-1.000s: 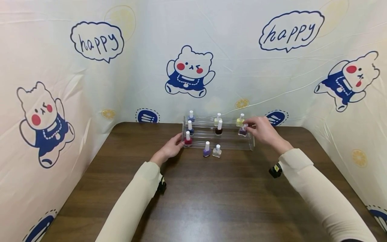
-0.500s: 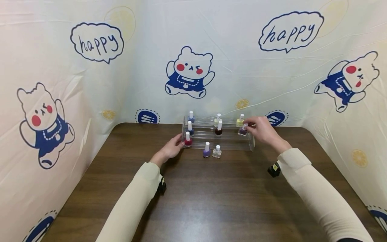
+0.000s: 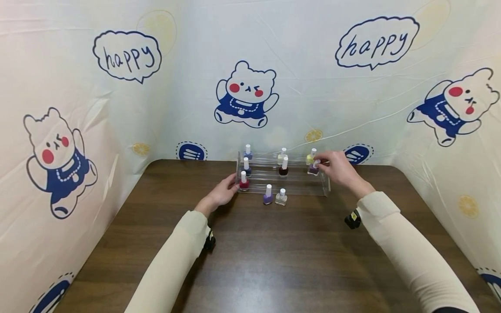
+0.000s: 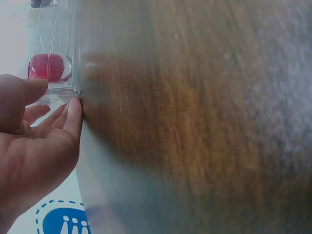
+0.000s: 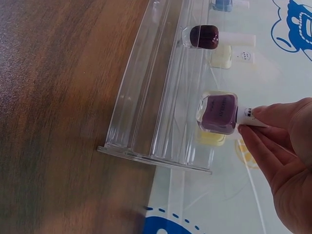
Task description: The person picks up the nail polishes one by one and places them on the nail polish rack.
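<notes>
My right hand [image 3: 339,168] pinches the white cap of a mauve nail polish bottle [image 5: 219,113] between thumb and fingers. That bottle is upright at the right end of the middle tier of a clear acrylic display rack [image 3: 297,188]; whether it touches the tier is hard to tell. At the rack's left end, my left hand [image 3: 221,193] holds the side panel, thumb and fingers on either side of it in the left wrist view. Just inside that panel stands a red nail polish [image 4: 46,67] on the front tier.
On the rack stand a dark nail polish [image 3: 283,170], a navy one [image 3: 246,168], a blue one [image 3: 248,154], a pale yellow one [image 3: 282,154] and a yellow one [image 3: 311,158]. Before it, a purple bottle [image 3: 268,199] and a clear bottle [image 3: 280,199] stand on the wooden table [image 3: 250,261].
My right hand and wrist have shifted very slightly left with the mauve nail polish. The left hand and the other bottles keep their places.
</notes>
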Tool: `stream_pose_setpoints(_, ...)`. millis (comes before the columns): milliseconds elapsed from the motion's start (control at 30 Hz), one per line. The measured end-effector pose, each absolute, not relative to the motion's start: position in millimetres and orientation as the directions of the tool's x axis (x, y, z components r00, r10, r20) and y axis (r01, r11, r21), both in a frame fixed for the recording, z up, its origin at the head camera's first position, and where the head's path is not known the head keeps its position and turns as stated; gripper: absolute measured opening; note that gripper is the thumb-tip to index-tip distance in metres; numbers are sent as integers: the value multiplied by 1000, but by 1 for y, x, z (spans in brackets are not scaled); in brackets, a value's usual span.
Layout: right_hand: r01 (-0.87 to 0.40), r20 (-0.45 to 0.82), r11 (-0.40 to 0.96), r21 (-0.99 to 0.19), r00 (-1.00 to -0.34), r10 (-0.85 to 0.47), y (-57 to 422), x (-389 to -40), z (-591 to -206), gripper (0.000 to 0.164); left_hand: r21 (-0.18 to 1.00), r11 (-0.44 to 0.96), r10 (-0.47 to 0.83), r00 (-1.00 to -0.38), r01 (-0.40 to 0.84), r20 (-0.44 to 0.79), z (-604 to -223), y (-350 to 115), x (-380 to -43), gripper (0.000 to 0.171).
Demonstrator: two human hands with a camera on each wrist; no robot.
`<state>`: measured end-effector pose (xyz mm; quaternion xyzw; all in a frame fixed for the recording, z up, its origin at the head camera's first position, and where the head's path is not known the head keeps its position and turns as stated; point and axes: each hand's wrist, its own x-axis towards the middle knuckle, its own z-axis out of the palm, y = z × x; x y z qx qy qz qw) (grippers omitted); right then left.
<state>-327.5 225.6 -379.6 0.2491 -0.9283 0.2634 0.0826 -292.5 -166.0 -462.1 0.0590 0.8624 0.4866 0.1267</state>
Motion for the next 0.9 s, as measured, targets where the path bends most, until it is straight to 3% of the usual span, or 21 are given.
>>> stream_pose_setpoints(333,-562,327,725,-397,-825,-460,224,-332,-384,20,856,516,231,-961,-13,-153,-460,-166,-291,57)
stream_pose_setpoints(900,-532,297,754,-386,-845,-445,223,-336,-389,21,861,507,231,-958,-30,-170,-461,-166,-291,57)
